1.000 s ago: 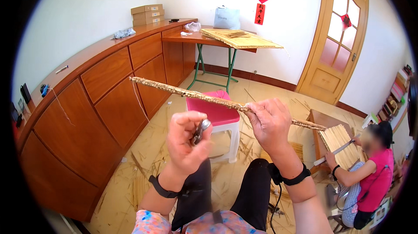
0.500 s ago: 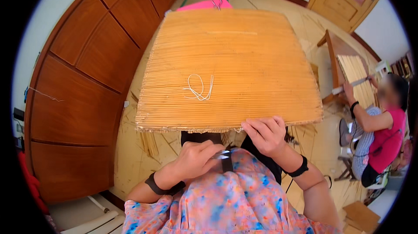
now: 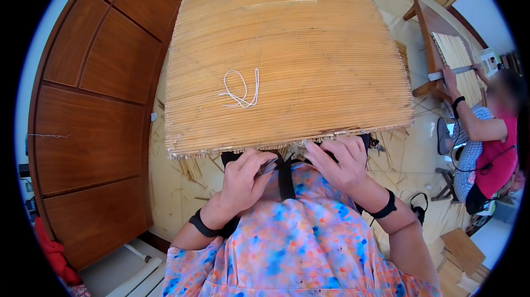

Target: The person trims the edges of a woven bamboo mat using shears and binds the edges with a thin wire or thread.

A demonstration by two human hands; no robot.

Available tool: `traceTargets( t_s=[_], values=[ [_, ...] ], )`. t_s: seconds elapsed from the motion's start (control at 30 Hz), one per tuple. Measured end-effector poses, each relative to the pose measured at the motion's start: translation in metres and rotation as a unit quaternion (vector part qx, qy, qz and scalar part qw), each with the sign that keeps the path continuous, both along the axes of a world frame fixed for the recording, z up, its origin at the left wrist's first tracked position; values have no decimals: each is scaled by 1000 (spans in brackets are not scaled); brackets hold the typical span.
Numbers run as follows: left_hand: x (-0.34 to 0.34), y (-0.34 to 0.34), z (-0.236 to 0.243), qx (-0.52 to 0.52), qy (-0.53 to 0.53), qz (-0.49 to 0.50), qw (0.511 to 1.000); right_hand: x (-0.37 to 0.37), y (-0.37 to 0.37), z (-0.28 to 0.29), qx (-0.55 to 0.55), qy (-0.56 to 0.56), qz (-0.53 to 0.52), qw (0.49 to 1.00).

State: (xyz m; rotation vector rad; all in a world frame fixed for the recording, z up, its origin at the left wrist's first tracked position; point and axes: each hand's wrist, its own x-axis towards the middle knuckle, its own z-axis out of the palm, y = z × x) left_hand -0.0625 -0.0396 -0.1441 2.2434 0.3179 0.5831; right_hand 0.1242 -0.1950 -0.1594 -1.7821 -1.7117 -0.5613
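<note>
A large mat of thin, straw-coloured sticks (image 3: 287, 32) lies in front of me, its bound near edge close to my body. On top of it rests a looped white thread (image 3: 241, 101), with a fine needle-like line running from its far end. My left hand (image 3: 240, 181) is closed around small metal snips (image 3: 267, 166), just under the near edge; most of the tool is hidden in the fist. My right hand (image 3: 343, 165) is at that edge, right of the middle, thumb and fingers bent together. A tiny whitish bit shows by its thumb, too small to make out.
At right, a co-worker (image 3: 494, 126) in a pink top holds a long blade over pale sticks (image 3: 468, 84) on a wooden bench (image 3: 428, 37). A brown wooden cabinet (image 3: 88, 131) lines the left. Loose sticks litter the floor; boards (image 3: 464, 250) lie at lower right.
My left hand has risen with the snips to the mat's near edge. My right hand has curled its fingers there. The view has tilted down, so the mat appears higher up.
</note>
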Motion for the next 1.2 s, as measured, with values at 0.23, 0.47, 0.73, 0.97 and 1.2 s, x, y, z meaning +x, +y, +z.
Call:
traceTargets(
  t_s=[0.23,0.47,0.73,0.97,1.2],
  values=[
    [1,-2,1,11,7,10,1000,-2,19,-7,34,-11,18,999],
    [6,-1,2,44,-2,8,999,-7,12,-3,30,28,-10,999],
    [14,-2,9,76,-10,90,993,-6,15,6,15,74,-48,996],
    [13,-3,14,88,7,102,991,-3,14,10,33,73,-57,995],
    [-3,-18,7,37,130,77,988,-7,21,15,-16,88,-19,996]
  ],
)
